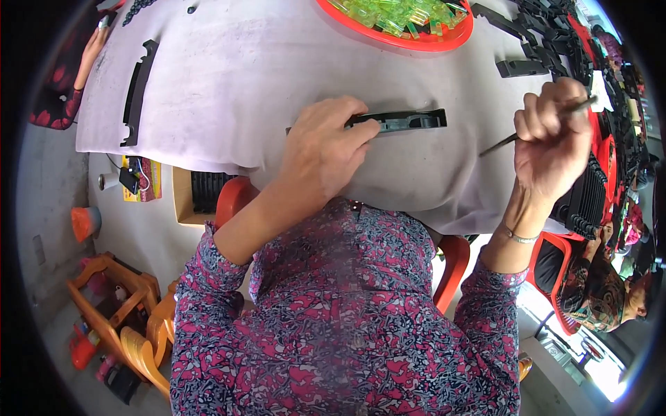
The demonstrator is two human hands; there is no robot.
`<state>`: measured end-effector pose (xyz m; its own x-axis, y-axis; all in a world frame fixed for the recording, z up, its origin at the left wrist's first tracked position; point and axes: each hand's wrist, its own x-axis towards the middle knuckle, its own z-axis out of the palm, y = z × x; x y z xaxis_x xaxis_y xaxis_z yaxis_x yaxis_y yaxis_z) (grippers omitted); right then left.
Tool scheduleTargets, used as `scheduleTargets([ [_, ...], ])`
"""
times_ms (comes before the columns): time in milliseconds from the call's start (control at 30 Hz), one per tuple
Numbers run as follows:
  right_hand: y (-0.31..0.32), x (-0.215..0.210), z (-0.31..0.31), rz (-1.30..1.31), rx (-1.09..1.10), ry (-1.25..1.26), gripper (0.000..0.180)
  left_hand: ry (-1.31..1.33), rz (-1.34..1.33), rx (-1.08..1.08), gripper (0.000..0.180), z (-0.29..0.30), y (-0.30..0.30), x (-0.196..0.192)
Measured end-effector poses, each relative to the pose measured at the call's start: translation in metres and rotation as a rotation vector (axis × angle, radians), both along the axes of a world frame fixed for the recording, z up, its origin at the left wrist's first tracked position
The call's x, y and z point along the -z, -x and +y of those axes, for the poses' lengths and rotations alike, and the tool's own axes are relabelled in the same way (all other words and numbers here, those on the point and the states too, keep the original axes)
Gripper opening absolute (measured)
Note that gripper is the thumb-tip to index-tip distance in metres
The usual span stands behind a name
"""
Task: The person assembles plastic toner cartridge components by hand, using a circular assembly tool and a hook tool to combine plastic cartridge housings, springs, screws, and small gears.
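Note:
My left hand (322, 145) grips a long, narrow black plastic part (420, 120) that lies on the cloth in front of me. Thumb and fingers close over its left half, hiding most of that end; the right half shows a hollow with moulded ribs. Off to the right and raised from the table, my right hand (551, 139) is closed round a thin dark stick-like tool (499, 146). Its pointed end slants down to the left, apart from the black part; the other end pokes out past the fingers.
A red bowl (437, 46) of yellow-green translucent pieces (395, 15) stands at the far side. Black parts (544, 41) pile up at the far right. Another long black part (137, 93) lies at left, near another person's hand (95, 45). Someone else (596, 295) sits at right.

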<state>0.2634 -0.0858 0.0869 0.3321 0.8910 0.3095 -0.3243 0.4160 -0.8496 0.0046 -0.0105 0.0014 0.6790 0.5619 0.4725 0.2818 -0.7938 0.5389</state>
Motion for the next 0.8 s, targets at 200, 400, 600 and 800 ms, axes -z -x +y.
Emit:
scheduleTargets([
  [200,0.05,0.002,0.034,0.327,-0.221,-0.053,0.043,-0.046,0.025,-0.021,0.018,-0.001,-0.001,0.004],
  [400,0.069,0.017,0.042,0.274,-0.291,0.121,0.051,-0.063,0.037,-0.036,0.021,-0.004,-0.004,0.01],
  [600,0.072,0.026,0.044,0.214,-0.291,0.157,0.054,-0.07,0.053,-0.043,0.021,-0.004,-0.008,0.013],
  [800,0.073,0.029,0.043,0.257,-0.316,0.16,0.052,-0.062,0.097,-0.056,0.023,-0.006,-0.009,0.01],
])
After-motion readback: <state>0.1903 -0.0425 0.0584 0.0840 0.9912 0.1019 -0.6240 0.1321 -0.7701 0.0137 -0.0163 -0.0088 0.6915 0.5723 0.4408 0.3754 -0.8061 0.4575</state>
